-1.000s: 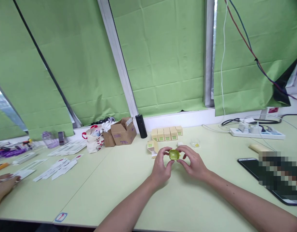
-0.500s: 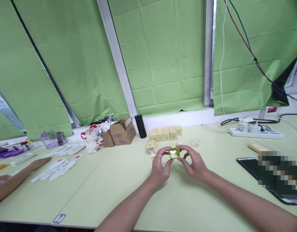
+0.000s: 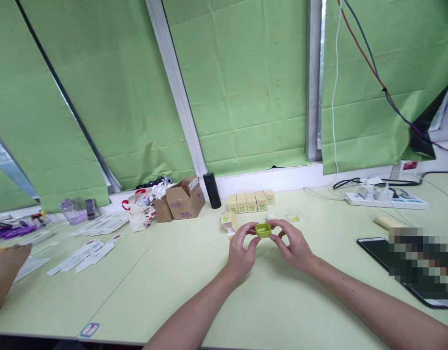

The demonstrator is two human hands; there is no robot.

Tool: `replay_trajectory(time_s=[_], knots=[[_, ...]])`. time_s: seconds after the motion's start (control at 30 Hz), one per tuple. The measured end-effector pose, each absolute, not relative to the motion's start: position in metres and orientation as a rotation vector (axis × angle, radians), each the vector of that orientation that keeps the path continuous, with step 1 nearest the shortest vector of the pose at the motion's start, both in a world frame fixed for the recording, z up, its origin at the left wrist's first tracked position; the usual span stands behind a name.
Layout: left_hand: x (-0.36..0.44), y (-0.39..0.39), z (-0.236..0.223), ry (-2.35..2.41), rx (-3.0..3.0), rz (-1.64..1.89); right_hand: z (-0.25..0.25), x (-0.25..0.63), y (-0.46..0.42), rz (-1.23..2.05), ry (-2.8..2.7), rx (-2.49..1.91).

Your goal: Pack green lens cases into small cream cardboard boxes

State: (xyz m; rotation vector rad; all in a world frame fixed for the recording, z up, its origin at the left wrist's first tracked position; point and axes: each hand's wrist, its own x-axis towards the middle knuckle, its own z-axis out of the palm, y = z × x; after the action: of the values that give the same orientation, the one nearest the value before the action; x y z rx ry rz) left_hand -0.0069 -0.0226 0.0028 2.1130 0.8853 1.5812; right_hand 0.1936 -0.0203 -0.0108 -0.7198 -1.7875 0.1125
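Observation:
A small green square container with rounded corners is held between my two hands above the table. My left hand pinches its left side with thumb and fingers. On the opposite side, my right hand grips it the same way. Just beyond my left hand lies an opened small cream box with a green label. Behind it several closed cream boxes stand in a row. A clear round dish with something yellow in it sits past my right hand.
A black cylinder and a cardboard box stand at the back. White papers lie to the left, near another person's hand. On the right are a large phone-like device and a power strip.
The green container has been tipped, so its outer side now faces me more and its inside less. At far left, the other person's arm has drawn back leftward.

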Motion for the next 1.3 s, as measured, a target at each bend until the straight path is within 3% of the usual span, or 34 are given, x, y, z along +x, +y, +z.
replay_trajectory(time_s=[0.7, 1.3], knots=[[-0.002, -0.013, -0.001, 0.896, 1.695, 1.532, -0.013, 0.192, -0.017, -0.001, -1.841, -0.724], [-0.012, -0.016, 0.003, 0.944, 2.222, 1.560, -0.010, 0.194, -0.020, 0.251, -1.814, -0.727]])
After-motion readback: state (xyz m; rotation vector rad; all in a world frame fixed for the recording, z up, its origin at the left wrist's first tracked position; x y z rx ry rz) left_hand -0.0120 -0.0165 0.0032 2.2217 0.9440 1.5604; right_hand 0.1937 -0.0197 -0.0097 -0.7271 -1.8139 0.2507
